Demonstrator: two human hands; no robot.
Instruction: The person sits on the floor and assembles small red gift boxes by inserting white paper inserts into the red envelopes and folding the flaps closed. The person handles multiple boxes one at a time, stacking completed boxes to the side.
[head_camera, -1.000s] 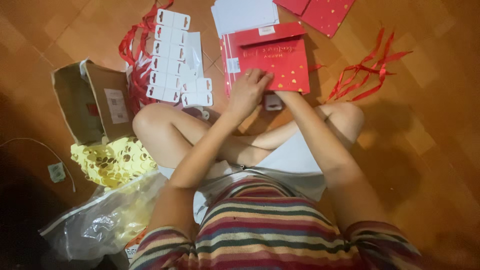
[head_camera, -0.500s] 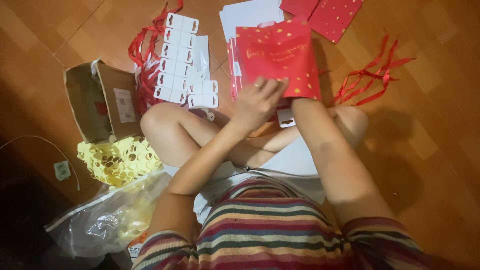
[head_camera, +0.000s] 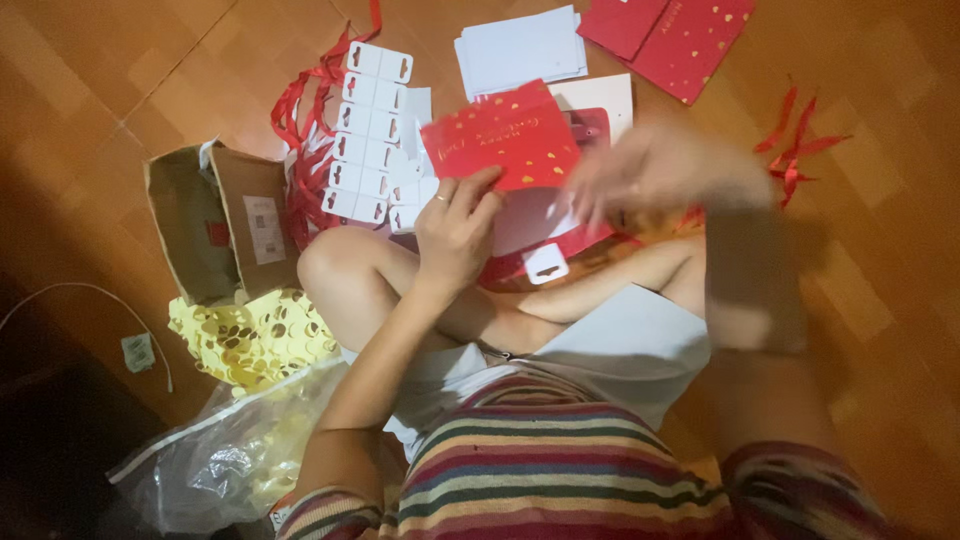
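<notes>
The left hand (head_camera: 455, 225) pinches the lower edge of a red card (head_camera: 500, 135) with gold dots, thumb and fingers closed on it, holding it tilted above the crossed legs near the centre of the view. The right hand (head_camera: 660, 170), at about three o'clock from the card, is a blur with fingers spread; whether it grips anything I cannot tell. The card looks thin, light and fairly stiff, likely to crease if squeezed mid-panel, so an edge or a fold seems the safest hold. Under it lies a white sheet (head_camera: 530, 220) with a small white tab (head_camera: 546, 264) at six o'clock. At ten o'clock a strip of white tags (head_camera: 365, 130) rests over red ribbon (head_camera: 300, 150); at nine o'clock stands an open cardboard box (head_camera: 215, 220), with yellow punched paper (head_camera: 250, 340) and a clear plastic bag (head_camera: 220, 460) lower left. More red cards (head_camera: 670, 35) lie at one o'clock. The wooden parquet floor (head_camera: 880, 300) is dim and cluttered.
</notes>
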